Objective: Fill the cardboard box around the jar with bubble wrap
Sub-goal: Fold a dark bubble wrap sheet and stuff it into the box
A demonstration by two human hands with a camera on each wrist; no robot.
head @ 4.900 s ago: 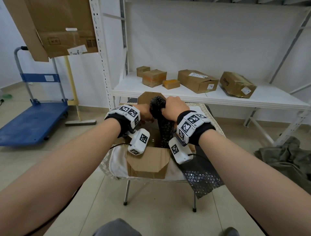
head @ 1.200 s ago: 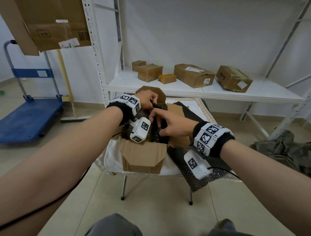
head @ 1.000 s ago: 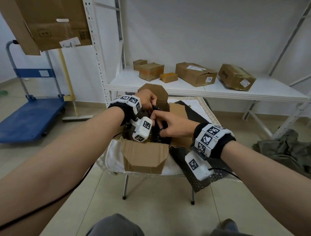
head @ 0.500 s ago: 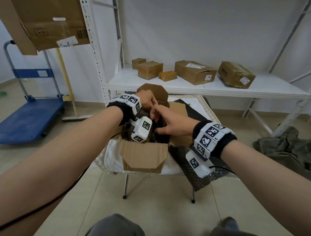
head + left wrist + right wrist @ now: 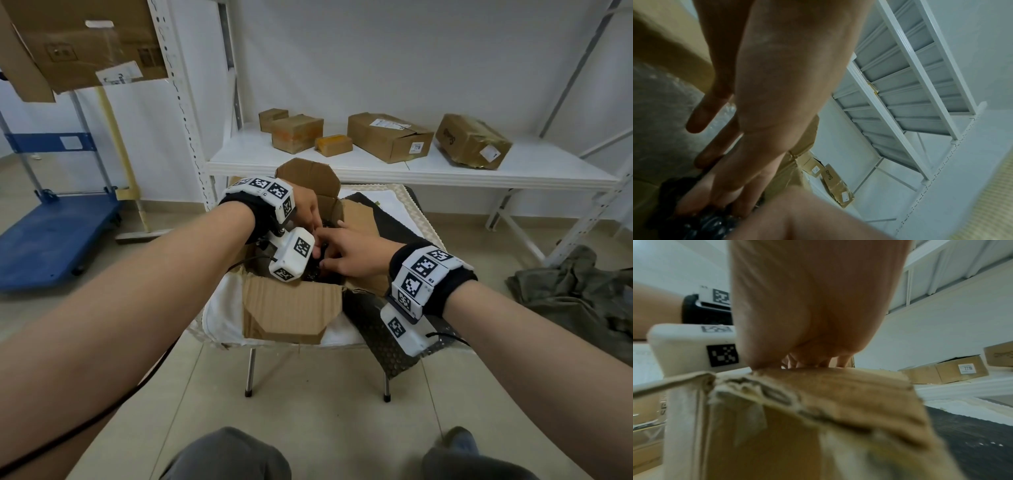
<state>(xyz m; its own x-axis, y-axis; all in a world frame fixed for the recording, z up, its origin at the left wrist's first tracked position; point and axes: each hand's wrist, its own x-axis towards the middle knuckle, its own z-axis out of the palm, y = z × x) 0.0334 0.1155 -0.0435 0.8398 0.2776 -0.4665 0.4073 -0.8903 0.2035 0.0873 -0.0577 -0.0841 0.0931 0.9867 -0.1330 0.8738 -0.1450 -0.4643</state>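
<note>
1. Down inside the open cardboard box, both hands meet: the left hand reaches in from the far-left side, its fingers stretched and pressing on dark bubble wrap.
2. Close beside it, the right hand comes in over the right wall, fingers bent down onto the same dark wad; whether they pinch it or only push, I cannot tell.
3. Clear bubble wrap already lies against one inner wall in the left wrist view.
4. No view shows the jar; it is presumably under the hands and padding.
5. My judgement: stuffing is well under way, not finished.
6. More dark wrap still hangs off the small table to the right of the box.
</note>
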